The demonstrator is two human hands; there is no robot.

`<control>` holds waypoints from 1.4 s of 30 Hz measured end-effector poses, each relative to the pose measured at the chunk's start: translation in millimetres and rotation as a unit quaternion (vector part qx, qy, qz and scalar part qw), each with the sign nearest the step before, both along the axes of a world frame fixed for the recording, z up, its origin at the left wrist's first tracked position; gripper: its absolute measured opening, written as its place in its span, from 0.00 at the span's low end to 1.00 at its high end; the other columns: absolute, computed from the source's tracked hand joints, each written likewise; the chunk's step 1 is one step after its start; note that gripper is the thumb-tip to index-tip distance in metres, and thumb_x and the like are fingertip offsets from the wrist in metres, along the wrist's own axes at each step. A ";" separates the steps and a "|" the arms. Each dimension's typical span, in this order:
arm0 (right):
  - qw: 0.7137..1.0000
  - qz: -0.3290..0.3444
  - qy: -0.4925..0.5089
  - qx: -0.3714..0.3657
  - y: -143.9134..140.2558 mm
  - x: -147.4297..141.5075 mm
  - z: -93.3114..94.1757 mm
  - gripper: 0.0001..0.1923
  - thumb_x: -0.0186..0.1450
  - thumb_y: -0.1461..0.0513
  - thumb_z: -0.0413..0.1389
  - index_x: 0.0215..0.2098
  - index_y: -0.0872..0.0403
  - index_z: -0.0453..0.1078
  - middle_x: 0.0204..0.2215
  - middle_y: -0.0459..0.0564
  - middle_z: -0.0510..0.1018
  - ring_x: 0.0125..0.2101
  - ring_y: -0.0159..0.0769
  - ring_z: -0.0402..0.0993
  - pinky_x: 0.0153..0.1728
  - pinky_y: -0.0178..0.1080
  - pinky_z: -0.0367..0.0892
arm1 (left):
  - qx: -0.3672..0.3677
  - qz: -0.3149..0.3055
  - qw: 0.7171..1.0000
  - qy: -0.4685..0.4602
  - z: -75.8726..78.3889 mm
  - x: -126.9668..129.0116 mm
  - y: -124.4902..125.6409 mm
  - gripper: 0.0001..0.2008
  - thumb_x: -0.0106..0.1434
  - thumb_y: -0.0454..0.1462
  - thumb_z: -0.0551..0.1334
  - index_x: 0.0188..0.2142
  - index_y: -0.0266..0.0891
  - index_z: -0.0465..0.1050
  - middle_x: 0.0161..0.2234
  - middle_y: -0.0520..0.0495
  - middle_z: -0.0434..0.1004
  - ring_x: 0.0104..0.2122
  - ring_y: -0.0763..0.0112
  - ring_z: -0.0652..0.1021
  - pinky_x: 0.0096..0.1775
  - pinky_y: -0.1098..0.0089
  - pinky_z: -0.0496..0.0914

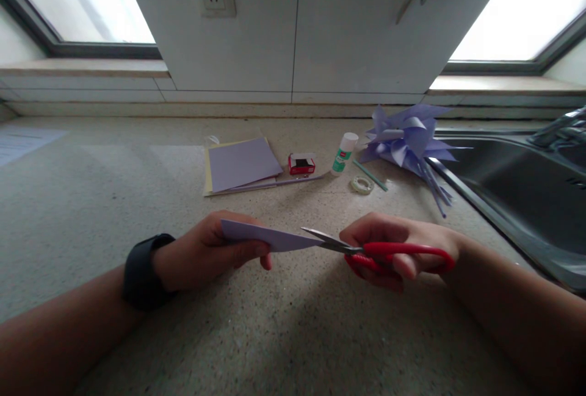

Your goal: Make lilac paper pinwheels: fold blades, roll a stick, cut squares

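Note:
In my left hand (220,249), a folded piece of lilac paper (274,238) is pinched between thumb and fingers, its narrow tip pointing right. My right hand (403,243) grips red-handled scissors (398,249), fingers through the loops. The blades are parted, and the paper's tip lies at or between them; I cannot tell whether it is cut. Both hands hover above the speckled countertop (256,335). Behind them lie a stack of lilac paper sheets (245,164), a small red box (301,164) and a glue stick (344,154) standing upright.
A roll of clear tape (362,185) and a thin green stick (370,175) lie near the glue stick. Lilac paper pinwheels (409,140) rest beside the steel sink (513,201) on the right. A printed sheet (25,143) lies far left. The tiled wall (256,48) bounds the back.

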State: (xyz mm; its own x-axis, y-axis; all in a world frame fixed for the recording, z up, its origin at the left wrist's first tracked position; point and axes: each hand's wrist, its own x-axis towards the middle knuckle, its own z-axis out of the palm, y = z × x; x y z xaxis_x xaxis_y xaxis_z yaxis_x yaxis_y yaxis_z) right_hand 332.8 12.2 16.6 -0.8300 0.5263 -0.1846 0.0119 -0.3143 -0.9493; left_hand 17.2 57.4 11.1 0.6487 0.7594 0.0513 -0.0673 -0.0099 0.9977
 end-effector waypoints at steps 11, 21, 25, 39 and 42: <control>1.000 0.007 -0.017 -0.017 2.7 3.6 -3.8 0.26 0.56 0.45 0.68 0.31 0.59 0.69 0.22 0.41 0.70 0.17 0.21 0.62 0.16 0.25 0.58 | 0.200 -0.124 0.968 0.085 -6.8 -1.8 6.3 0.09 0.69 0.32 0.60 0.36 0.37 0.80 0.32 0.48 0.81 0.32 0.72 0.78 0.37 0.74 0.70; 0.998 -0.028 -0.030 -0.055 0.7 5.5 -7.8 0.25 0.50 0.50 0.73 0.29 0.59 0.69 0.20 0.41 0.70 0.15 0.20 0.61 0.13 0.24 0.57 | 0.225 -0.127 0.962 0.085 -6.0 -1.8 6.2 0.09 0.70 0.32 0.59 0.36 0.34 0.79 0.32 0.48 0.80 0.32 0.74 0.78 0.37 0.76 0.71; 0.997 -0.042 -0.038 -0.053 -0.3 4.3 -4.1 0.26 0.50 0.48 0.73 0.28 0.59 0.68 0.19 0.40 0.69 0.15 0.20 0.59 0.13 0.24 0.56 | 0.230 -0.124 0.961 0.091 -6.7 -2.3 6.6 0.10 0.70 0.32 0.59 0.36 0.33 0.79 0.32 0.47 0.79 0.32 0.73 0.78 0.37 0.74 0.71; 0.995 -0.037 -0.063 -0.066 -1.7 3.2 -0.9 0.24 0.50 0.51 0.72 0.28 0.57 0.67 0.21 0.40 0.70 0.15 0.19 0.57 0.12 0.24 0.54 | 0.238 -0.133 0.958 0.088 -3.2 -1.5 4.9 0.09 0.70 0.32 0.59 0.35 0.33 0.79 0.31 0.47 0.80 0.31 0.74 0.77 0.36 0.75 0.71; 0.993 -0.046 -0.070 -0.078 -4.2 -0.3 0.2 0.24 0.49 0.51 0.73 0.27 0.57 0.66 0.20 0.39 0.69 0.15 0.19 0.57 0.13 0.24 0.54 | 0.237 -0.141 0.957 0.086 -2.9 -1.2 4.5 0.09 0.69 0.31 0.60 0.36 0.33 0.79 0.31 0.48 0.80 0.31 0.74 0.78 0.36 0.74 0.71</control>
State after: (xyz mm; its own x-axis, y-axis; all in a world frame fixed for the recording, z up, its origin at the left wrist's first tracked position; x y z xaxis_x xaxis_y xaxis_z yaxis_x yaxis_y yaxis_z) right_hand 332.4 8.1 16.8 -0.7404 0.5547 -0.3796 0.1039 -0.4636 -0.8800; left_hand 16.0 61.9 8.2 0.8545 0.4702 0.2208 0.0301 -0.4691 0.8826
